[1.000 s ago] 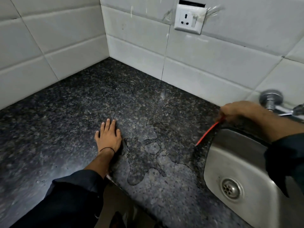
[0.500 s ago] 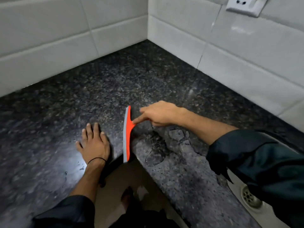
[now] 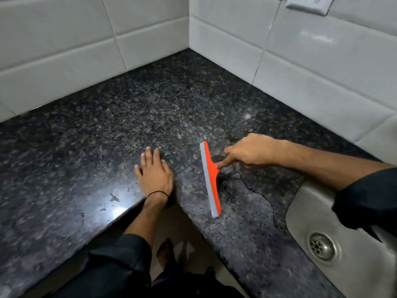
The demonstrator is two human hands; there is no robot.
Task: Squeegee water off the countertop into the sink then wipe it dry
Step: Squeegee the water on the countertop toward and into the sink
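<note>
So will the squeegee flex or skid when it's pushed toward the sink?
The squeegee looks like rigid orange plastic with a thin grey edge, so probably only that edge flexes. The puddle beside it suggests easy sliding. It's likely light: the right hand steers it alone.

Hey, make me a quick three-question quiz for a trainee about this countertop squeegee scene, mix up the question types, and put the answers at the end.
1. True or false: the left hand holds the squeegee.
2. Multiple choice: the puddle lies A) between the squeegee blade and the sink, B) in the tiled corner, C) under the left hand.
3. Short answer: which way should the blade be pulled to clear the water?

Key
1. False; the right hand holds it, and the left hand lies flat on the countertop.
2. A.
3. Probably rightward, toward the sink.
</note>
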